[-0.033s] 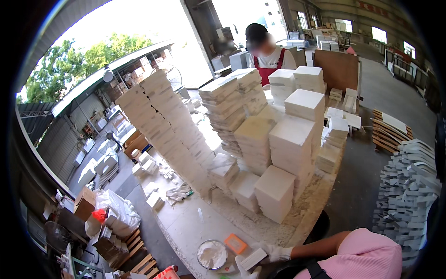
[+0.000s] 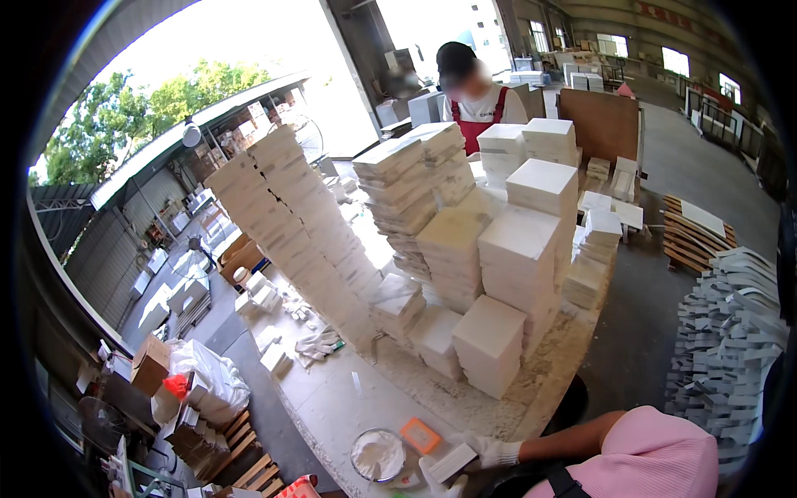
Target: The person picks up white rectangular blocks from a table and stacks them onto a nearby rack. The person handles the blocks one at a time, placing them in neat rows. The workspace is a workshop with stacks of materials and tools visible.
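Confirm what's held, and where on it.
A pale slab, its left end in the gloved left hand; right hand at its right end, grip unclear.

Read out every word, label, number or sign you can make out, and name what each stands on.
Co-worker's white shirt: dark lettering on the chest; I won't copy it out.
Red marks high up at the back right: too small and blurred to read.
Orange-red packet at the lower edge: pale markings, too blurred to read.
Held white block: no lettering visible.
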`<control>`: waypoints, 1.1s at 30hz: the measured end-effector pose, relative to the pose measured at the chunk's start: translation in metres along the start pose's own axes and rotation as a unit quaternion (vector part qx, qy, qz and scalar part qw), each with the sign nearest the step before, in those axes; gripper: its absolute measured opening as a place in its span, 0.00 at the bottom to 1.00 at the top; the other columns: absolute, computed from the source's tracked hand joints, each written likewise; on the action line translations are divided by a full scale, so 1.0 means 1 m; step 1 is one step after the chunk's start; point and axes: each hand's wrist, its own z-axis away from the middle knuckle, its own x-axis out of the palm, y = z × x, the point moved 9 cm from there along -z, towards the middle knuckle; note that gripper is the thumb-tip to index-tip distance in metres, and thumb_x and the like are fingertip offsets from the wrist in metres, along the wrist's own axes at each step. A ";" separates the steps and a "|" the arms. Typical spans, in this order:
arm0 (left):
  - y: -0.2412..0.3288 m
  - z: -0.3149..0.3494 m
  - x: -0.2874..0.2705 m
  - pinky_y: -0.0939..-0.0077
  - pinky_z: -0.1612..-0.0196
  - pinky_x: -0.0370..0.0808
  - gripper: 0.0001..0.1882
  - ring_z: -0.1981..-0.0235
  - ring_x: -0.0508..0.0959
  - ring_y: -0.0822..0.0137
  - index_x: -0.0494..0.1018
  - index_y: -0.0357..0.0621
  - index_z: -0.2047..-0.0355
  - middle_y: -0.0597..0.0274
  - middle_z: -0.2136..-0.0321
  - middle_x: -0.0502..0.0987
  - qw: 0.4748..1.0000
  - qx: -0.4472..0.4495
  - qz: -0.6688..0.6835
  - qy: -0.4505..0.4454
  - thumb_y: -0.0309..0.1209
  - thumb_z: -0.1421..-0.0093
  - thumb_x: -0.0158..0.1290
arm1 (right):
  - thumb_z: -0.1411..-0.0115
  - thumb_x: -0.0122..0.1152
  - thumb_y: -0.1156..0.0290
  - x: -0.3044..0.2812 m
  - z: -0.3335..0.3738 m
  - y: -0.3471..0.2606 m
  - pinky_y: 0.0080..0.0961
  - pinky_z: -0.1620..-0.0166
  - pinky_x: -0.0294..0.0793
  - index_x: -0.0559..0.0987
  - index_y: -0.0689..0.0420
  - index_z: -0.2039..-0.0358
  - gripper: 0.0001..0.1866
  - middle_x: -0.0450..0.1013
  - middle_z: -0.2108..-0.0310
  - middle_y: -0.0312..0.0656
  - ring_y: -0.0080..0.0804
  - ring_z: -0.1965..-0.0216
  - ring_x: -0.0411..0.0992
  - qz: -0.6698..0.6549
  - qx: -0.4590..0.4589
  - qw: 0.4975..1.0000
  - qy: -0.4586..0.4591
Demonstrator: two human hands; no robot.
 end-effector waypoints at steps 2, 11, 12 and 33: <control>-0.012 0.007 -0.004 0.72 0.37 0.64 0.48 0.36 0.65 0.62 0.41 0.57 0.23 0.61 0.29 0.57 0.996 -0.026 0.085 -0.008 0.11 0.40 0.46 | 0.41 0.71 0.62 0.001 0.000 -0.023 0.31 0.43 0.72 0.70 0.54 0.38 0.32 0.76 0.51 0.42 0.31 0.48 0.73 0.016 -0.016 1.000 -0.002; 0.037 -0.002 0.000 0.65 0.35 0.66 0.42 0.38 0.69 0.58 0.52 0.38 0.28 0.51 0.36 0.66 0.984 0.066 -0.161 0.045 0.19 0.40 0.58 | 0.47 0.73 0.62 0.006 0.007 0.058 0.32 0.45 0.73 0.76 0.51 0.46 0.28 0.77 0.54 0.43 0.36 0.50 0.75 0.003 -0.007 1.000 0.020; 0.038 -0.002 -0.006 0.65 0.35 0.66 0.40 0.38 0.70 0.58 0.54 0.37 0.29 0.51 0.37 0.67 0.975 0.075 -0.206 0.043 0.19 0.39 0.58 | 0.47 0.72 0.62 0.007 0.005 0.055 0.32 0.46 0.73 0.76 0.51 0.47 0.27 0.77 0.55 0.43 0.37 0.50 0.75 0.027 0.007 1.000 0.007; 0.214 -0.026 0.075 0.80 0.61 0.71 0.28 0.62 0.76 0.74 0.71 0.31 0.45 0.63 0.59 0.78 0.992 -0.095 0.080 0.027 0.38 0.41 0.58 | 0.33 0.60 0.53 -0.094 0.040 -0.106 0.28 0.45 0.73 0.59 0.58 0.28 0.40 0.77 0.51 0.41 0.30 0.49 0.74 -0.274 0.040 0.961 -0.012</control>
